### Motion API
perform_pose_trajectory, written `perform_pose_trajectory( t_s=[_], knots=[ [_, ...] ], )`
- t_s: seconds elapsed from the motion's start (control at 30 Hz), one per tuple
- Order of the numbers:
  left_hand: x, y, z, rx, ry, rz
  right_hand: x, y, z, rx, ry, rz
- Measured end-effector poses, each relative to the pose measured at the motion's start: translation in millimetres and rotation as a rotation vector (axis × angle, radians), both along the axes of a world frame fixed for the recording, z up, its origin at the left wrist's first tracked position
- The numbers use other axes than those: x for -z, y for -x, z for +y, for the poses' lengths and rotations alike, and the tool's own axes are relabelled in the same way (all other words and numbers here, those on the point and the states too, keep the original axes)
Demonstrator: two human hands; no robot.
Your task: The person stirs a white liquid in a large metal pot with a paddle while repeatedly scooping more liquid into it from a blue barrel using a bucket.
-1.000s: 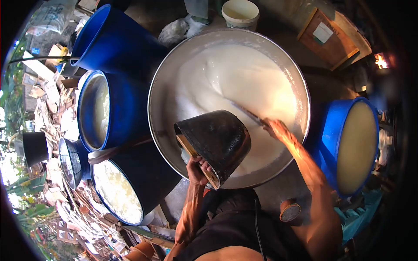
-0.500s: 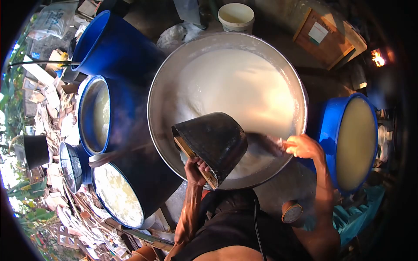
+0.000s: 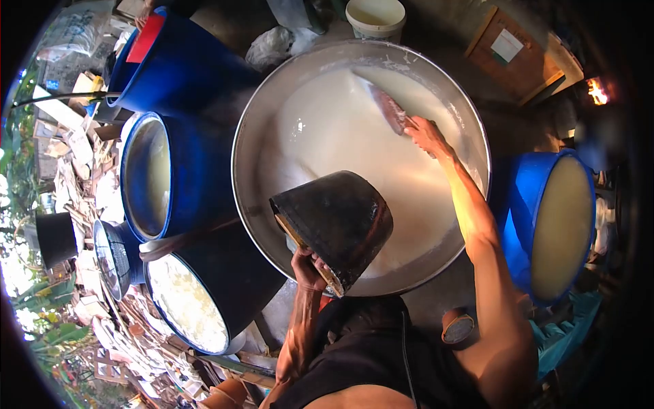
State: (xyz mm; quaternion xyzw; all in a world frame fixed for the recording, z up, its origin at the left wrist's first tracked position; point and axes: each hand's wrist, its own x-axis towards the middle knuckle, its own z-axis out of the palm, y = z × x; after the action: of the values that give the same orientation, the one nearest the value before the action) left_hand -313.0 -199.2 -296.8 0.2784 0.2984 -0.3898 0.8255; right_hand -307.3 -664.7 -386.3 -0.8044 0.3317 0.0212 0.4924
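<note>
My left hand (image 3: 310,270) grips the wooden bar across the mouth of a black bucket (image 3: 335,228). The bucket is tipped over the near side of a wide metal vat (image 3: 243,204), its mouth turned away from view. Milky liquid (image 3: 347,146) fills much of the vat. Across it reaches my right arm, and my right hand (image 3: 427,136) is closed round the handle of a paddle (image 3: 390,112). The paddle's far end dips into the liquid toward the vat's far side.
Blue barrels stand on the left, one holding pale liquid (image 3: 159,180) and another white curds (image 3: 187,300). Another person's hand (image 3: 144,15) is by a red object (image 3: 146,39) at the far barrel. A blue tub (image 3: 521,211) stands right; fire (image 3: 597,92) burns beyond.
My right hand has swept the paddle from the vat's near right side to its far side. The bucket has barely moved. A red object and another person's hand have appeared at the far-left barrel.
</note>
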Motion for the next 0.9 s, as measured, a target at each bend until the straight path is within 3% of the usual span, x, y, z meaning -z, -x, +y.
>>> perform_pose_trajectory(
  t_s=[0.1,0.13,0.17,0.3,0.4,0.57,0.7,0.77,0.8,0.83,0.87,0.9],
  knots=[
    [31,1,20,-0.016,0.175,-0.002,9,0,20,-0.241,0.212,0.026],
    [40,2,25,-0.021,0.234,-0.002,11,5,31,-0.176,0.144,0.033],
    [48,2,29,-0.042,0.23,-0.007,24,15,42,-0.178,0.236,-0.052],
    [46,2,28,-0.066,0.236,-0.041,44,76,77,-0.339,0.224,-0.004],
    [34,2,22,-0.068,0.316,-0.05,8,126,113,-0.403,0.222,0.185],
    [32,2,22,-0.06,0.311,-0.071,-11,203,151,-0.577,0.405,0.263],
    [27,2,21,-0.063,0.269,-0.083,-42,240,150,-0.646,0.477,0.211],
    [25,2,20,-0.068,0.268,-0.089,-72,255,131,-0.61,0.512,-0.015],
    [24,3,21,-0.069,0.265,-0.092,-116,221,114,-0.656,0.235,0.383],
    [24,4,21,-0.07,0.262,-0.096,-140,210,92,-0.636,0.084,0.325],
    [23,3,22,-0.064,0.256,-0.097,-121,223,76,-0.538,0.005,0.038],
    [22,3,22,-0.06,0.252,-0.097,-140,212,70,-0.44,-0.082,0.193]
  ],
)
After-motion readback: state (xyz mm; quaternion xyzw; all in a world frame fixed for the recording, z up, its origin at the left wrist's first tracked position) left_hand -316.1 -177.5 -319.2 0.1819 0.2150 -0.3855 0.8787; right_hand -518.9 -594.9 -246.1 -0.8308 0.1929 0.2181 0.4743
